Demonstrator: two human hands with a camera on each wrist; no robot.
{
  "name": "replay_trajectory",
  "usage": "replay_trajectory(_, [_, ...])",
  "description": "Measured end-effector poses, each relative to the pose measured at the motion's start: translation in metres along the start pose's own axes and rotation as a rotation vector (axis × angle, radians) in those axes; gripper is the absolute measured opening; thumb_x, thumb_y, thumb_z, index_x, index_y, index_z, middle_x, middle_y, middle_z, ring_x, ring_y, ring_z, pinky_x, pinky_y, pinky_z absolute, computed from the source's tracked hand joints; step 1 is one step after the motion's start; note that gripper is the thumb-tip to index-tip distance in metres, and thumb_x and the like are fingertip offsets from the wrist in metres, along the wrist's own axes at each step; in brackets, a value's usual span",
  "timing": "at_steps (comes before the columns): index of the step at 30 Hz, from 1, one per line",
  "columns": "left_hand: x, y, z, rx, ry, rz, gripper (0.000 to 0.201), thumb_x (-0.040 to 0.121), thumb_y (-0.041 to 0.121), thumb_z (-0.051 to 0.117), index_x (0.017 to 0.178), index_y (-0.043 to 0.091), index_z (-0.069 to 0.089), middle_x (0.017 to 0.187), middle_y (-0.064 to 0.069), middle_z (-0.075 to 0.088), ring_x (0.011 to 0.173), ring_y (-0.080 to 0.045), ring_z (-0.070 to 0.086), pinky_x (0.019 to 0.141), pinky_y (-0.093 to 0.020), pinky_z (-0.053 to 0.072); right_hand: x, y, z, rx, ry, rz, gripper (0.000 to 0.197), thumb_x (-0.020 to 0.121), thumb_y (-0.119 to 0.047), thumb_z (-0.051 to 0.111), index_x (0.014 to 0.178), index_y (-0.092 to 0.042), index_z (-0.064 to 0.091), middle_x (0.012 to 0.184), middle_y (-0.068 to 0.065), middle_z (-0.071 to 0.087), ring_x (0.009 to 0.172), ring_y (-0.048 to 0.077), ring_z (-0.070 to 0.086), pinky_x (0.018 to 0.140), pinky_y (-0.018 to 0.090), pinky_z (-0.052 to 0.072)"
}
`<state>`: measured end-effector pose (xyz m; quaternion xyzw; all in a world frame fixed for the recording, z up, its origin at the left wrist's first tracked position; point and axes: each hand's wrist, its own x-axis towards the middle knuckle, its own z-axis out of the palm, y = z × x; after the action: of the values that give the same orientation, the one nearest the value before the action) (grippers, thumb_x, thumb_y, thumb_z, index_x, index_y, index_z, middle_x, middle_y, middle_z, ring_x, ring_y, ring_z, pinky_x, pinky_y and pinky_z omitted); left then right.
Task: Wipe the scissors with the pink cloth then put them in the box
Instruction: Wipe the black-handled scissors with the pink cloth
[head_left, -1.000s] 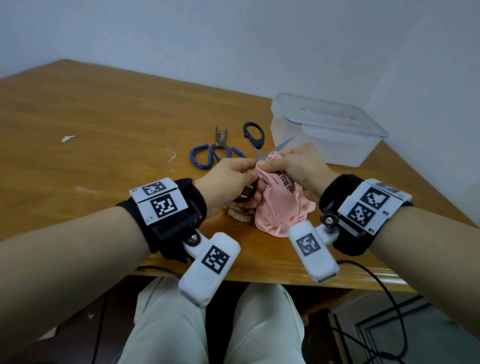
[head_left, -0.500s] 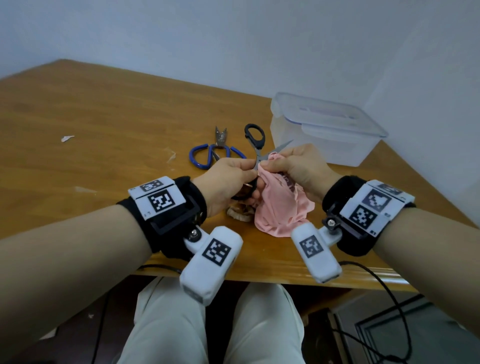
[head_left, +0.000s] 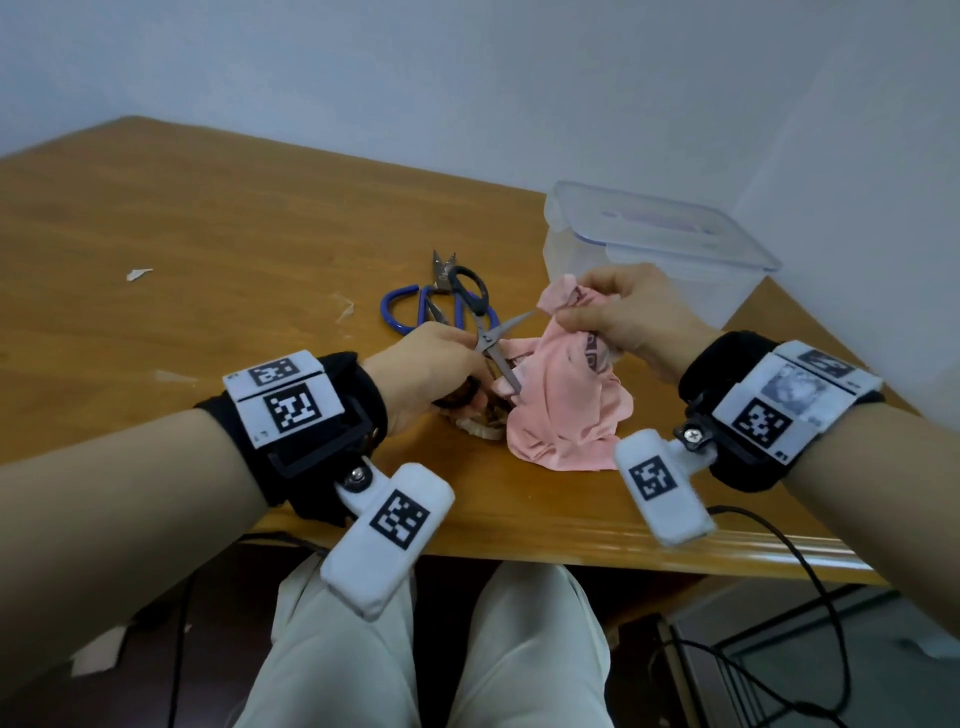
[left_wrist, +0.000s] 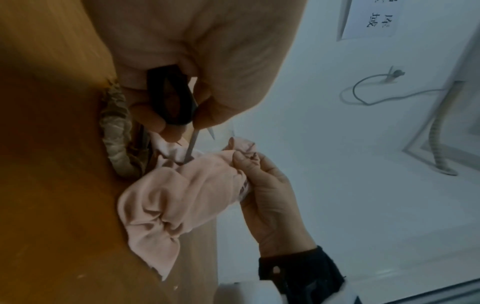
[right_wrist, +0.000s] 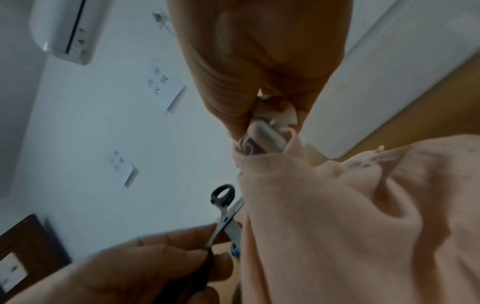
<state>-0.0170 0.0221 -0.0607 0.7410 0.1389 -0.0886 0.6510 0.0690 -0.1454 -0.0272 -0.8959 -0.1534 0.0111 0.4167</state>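
My left hand (head_left: 439, 366) grips the lower black handle of a pair of scissors (head_left: 487, 340). Their steel blades stand open and bare, one pointing up-right, the other down onto the pink cloth (head_left: 566, 410). My right hand (head_left: 597, 306) pinches a bunched corner of that cloth just right of the upper blade's tip, while the rest of it drapes onto the table. In the left wrist view the black handle (left_wrist: 168, 98) sits between thumb and fingers. The right wrist view shows the pinched fold of cloth (right_wrist: 270, 127). The clear plastic box (head_left: 649, 249) stands behind my right hand with its lid on.
Blue-handled scissors (head_left: 410, 312) and small metal snips (head_left: 442, 264) lie on the wooden table (head_left: 208, 249) behind my left hand. A beige scrunchie (head_left: 478, 427) lies under that hand. Paper scraps (head_left: 139, 274) lie at the left. The table's front edge is close to my wrists.
My right hand has drawn the cloth along the blade and off its tip, moving right and away. The blades, earlier wrapped in cloth, now show bare and open. My left hand stayed put.
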Motion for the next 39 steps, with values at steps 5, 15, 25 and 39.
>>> replay_trajectory(5, [-0.002, -0.002, 0.001, 0.076, 0.006, 0.084, 0.02, 0.098, 0.005, 0.049, 0.115, 0.005, 0.061, 0.086, -0.009, 0.066, 0.064, -0.016, 0.058, 0.061, -0.028, 0.053, -0.005, -0.013, 0.016, -0.211, 0.034, -0.269, 0.025, 0.08, -0.01, 0.071, 0.104, -0.013, 0.066, 0.097, -0.005, 0.062, 0.093, 0.009, 0.055, 0.08, 0.019, 0.04])
replay_trajectory(15, [-0.003, 0.004, 0.006, 0.124, 0.065, 0.151, 0.022, 0.095, 0.003, 0.053, 0.113, 0.006, 0.064, 0.074, -0.003, 0.067, 0.053, -0.012, 0.056, 0.042, -0.018, 0.045, -0.01, -0.022, 0.027, -0.505, -0.085, -0.442, 0.021, 0.089, -0.026, 0.065, 0.101, -0.009, 0.071, 0.1, 0.006, 0.064, 0.094, 0.02, 0.057, 0.081, 0.032, 0.045])
replay_trajectory(25, [-0.001, 0.001, 0.019, 0.121, 0.092, 0.141, 0.029, 0.094, 0.001, 0.054, 0.12, 0.011, 0.064, 0.08, 0.003, 0.064, 0.066, -0.009, 0.056, 0.053, -0.014, 0.051, -0.008, -0.013, 0.029, -0.549, -0.034, -0.321, 0.025, 0.091, -0.033, 0.061, 0.101, -0.011, 0.064, 0.09, 0.0, 0.058, 0.086, 0.014, 0.051, 0.064, 0.024, 0.036])
replay_trajectory(39, [-0.001, 0.003, 0.017, 0.126, 0.098, 0.072, 0.03, 0.09, -0.002, 0.057, 0.119, 0.006, 0.063, 0.072, -0.003, 0.066, 0.059, -0.014, 0.057, 0.058, -0.026, 0.054, -0.01, -0.018, 0.027, -0.478, -0.196, -0.323, 0.017, 0.088, -0.023, 0.066, 0.098, -0.01, 0.07, 0.098, 0.005, 0.064, 0.09, 0.016, 0.056, 0.079, 0.029, 0.045])
